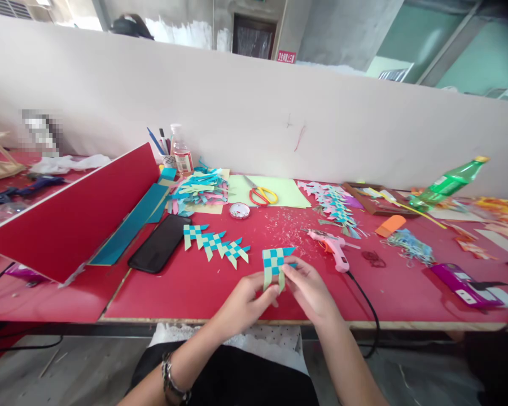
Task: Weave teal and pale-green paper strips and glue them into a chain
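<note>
Between my two hands is a woven paper piece [273, 261] in a blue and pale green check, with strip ends hanging at its bottom and right. My left hand [254, 293] is closed on its lower left strips. The fingers of my right hand [307, 282] pinch its right side. Left of them on the red table lies a row of similar woven pieces [214, 243], set corner to corner. A pink glue gun [332, 247] rests to the right, its black cord running off the front edge.
A black phone [161, 243] lies at left beside a red dividing board [84, 208]. Behind are loose paper strips [201, 189], scissors [262, 195], a round tin [239, 211] and a clear bottle [181, 152]. Rightward stand a tilted green bottle [449, 183] and a purple power strip [465, 285].
</note>
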`<state>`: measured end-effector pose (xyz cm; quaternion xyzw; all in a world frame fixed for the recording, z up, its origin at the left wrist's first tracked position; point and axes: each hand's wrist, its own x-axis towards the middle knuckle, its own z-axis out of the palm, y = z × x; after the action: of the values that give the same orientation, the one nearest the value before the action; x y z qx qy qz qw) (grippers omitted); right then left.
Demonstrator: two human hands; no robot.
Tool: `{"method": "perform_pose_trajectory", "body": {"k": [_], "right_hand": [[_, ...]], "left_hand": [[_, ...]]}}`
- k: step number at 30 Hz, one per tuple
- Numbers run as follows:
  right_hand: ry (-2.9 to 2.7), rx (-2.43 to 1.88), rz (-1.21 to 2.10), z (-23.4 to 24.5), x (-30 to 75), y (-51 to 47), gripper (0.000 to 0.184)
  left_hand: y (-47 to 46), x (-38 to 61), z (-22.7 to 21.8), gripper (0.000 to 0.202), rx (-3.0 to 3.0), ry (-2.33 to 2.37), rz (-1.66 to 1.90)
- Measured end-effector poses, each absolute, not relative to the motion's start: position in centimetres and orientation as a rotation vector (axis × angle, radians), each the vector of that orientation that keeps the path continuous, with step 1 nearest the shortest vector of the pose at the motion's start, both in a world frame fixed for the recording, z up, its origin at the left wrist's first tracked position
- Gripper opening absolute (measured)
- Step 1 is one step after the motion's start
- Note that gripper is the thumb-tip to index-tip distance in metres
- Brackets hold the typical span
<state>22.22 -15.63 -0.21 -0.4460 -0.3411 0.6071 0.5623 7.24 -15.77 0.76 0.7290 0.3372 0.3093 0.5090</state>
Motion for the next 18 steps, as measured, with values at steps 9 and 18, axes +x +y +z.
{"method": "perform_pose_trajectory", "body": {"k": [9,18], "right_hand": [[-1.126,-1.464,1.15,-2.9,24.3,-10.9,0.026],[-1.439,-1.558,1.129,-2.6,22.9,-9.8,0.019]], "left_hand": [[-11.5,1.4,-1.0,0.025,2.504,1.217,0.597],[-8.8,0.5,-3.1,0.034,2.702,1.271,0.389]]}}
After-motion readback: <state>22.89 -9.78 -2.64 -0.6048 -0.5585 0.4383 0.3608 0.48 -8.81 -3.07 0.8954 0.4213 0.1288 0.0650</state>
